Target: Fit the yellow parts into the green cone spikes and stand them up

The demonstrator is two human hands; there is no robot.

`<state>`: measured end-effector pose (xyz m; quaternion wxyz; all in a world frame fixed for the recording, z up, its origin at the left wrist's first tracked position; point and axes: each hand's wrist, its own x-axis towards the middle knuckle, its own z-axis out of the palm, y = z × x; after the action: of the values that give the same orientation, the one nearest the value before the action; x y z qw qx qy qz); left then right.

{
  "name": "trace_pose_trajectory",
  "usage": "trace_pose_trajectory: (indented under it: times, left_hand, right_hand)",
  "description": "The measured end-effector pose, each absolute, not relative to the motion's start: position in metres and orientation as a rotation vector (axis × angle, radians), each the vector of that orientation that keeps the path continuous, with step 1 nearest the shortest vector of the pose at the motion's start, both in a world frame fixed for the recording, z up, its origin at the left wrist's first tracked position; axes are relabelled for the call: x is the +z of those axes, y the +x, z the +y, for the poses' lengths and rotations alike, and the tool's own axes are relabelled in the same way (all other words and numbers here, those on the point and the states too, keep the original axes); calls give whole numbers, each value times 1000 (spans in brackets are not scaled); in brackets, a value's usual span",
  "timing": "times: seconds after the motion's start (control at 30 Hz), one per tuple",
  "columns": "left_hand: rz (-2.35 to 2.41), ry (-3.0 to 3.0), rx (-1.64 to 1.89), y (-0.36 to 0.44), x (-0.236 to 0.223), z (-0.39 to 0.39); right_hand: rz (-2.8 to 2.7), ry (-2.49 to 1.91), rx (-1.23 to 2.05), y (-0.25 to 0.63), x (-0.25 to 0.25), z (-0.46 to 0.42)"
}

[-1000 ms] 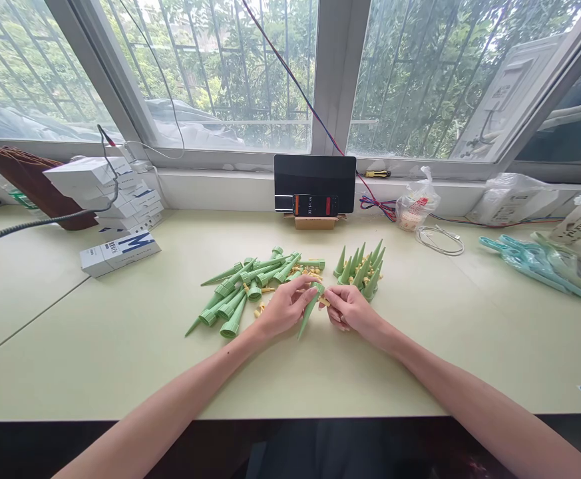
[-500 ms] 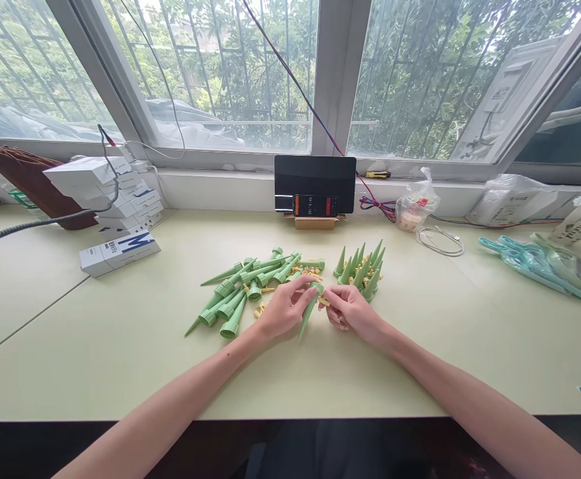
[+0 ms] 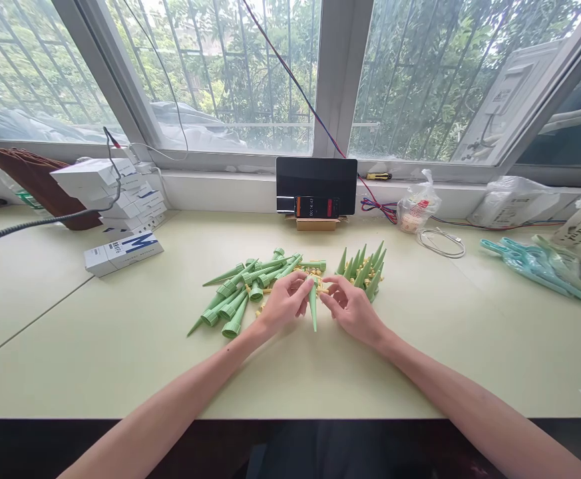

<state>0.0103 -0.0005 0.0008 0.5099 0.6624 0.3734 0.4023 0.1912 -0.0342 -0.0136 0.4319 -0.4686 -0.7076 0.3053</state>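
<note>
My left hand (image 3: pixel 287 299) pinches a green plastic plant watering spike (image 3: pixel 313 309) near its wide end, its tip pointing down toward me. Close on its right, my right hand (image 3: pixel 353 308) has thumb and index finger about a small yellow plastic piece (image 3: pixel 321 289) beside the spike's wide end; whether that piece sits in the spike I cannot tell. Several loose green spikes (image 3: pixel 234 307) lie in a heap to the left of my hands. Behind my right hand, a group of green spikes (image 3: pixel 363 265) stands with tips up. Small yellow parts (image 3: pixel 314 266) lie behind my hands, partly covered.
At the back stand a dark tablet (image 3: pixel 316 183) and a phone (image 3: pixel 315 207) on a small cardboard stand. White boxes (image 3: pixel 123 253) are at left. A bagged item (image 3: pixel 416 205), a white cable (image 3: pixel 440 243) and wrapped teal tools (image 3: pixel 534 266) lie at right.
The spike in my left hand has swung from slanting down-left to pointing nearly straight toward me. My right hand's thumb and index finger have spread, and its other fingers have shifted.
</note>
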Motion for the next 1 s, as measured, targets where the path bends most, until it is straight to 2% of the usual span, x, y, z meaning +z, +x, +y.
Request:
trace_pose_trajectory:
  times: [0.67, 1.0]
  left_hand:
    - [978, 1470, 880, 10, 2, -2]
    - [942, 1533, 851, 8, -1, -2]
  right_hand:
    - [-2190, -1143, 232, 194, -22, -31]
    - [-2201, -1090, 267, 195, -27, -30]
